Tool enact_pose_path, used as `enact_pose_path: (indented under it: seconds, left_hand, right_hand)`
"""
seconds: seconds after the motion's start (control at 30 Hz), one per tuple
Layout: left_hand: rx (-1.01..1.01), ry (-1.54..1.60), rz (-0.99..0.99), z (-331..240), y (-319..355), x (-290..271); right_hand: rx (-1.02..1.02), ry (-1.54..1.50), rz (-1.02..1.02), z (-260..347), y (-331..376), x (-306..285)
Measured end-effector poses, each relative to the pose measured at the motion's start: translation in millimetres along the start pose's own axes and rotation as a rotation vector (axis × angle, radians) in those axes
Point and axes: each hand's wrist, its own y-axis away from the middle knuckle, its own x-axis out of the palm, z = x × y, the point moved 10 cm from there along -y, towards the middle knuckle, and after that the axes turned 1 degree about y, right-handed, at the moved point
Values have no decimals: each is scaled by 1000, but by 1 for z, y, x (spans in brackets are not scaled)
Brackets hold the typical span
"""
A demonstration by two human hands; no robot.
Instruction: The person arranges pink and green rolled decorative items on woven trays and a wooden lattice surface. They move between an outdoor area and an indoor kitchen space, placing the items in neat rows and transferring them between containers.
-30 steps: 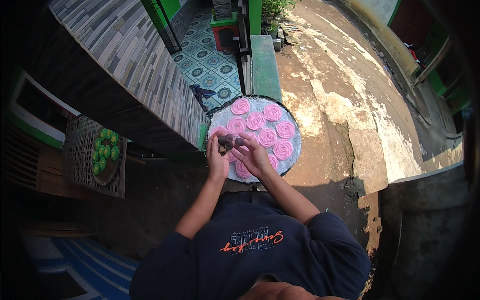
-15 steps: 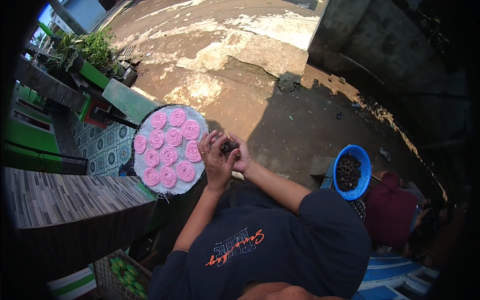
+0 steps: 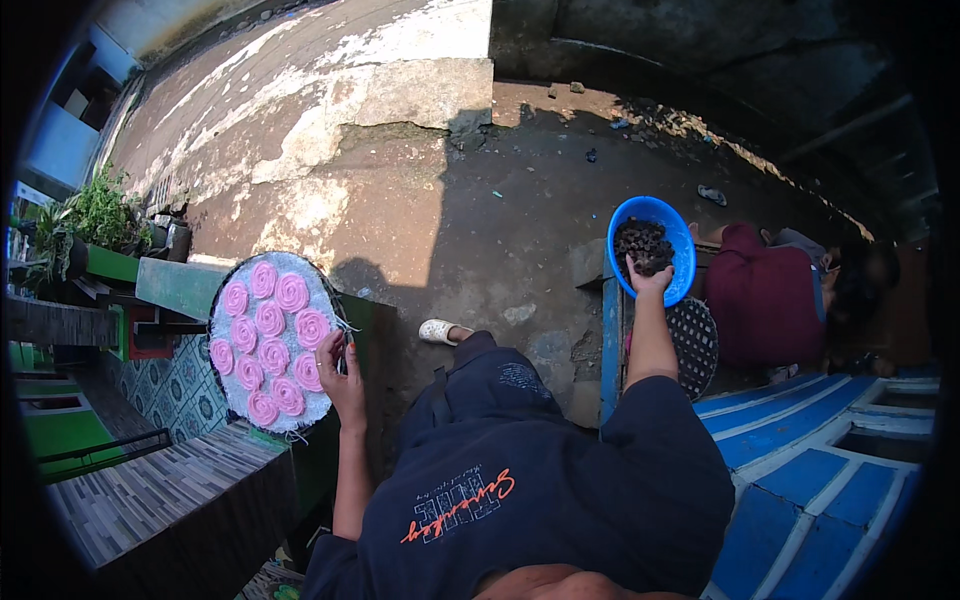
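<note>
Hands wide apart: the right hand (image 3: 648,282) dips, fingers curled, into a blue bowl (image 3: 676,232); the left hand (image 3: 343,375) rests loosely open at the tray (image 3: 318,403) of pink rosettes (image 3: 272,352).

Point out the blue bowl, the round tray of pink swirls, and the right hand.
blue bowl (image 3: 683,232): head view, right rim.
round tray (image 3: 222,400): head view, bare white patch at lower left edge.
right hand (image 3: 648,280): head view, back of the hand at the bowl's near rim.
</note>
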Motion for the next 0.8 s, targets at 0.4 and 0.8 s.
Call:
enact_pose_path:
  seconds: [0.4,0.8]
  left_hand:
    - [-389,-112,-824,85,116,-189]
    - [-619,810,-901,175,153,-174]
  right_hand:
    - [497,1298,801,-399,213,64]
    - [77,1759,1519,-579,373,177]
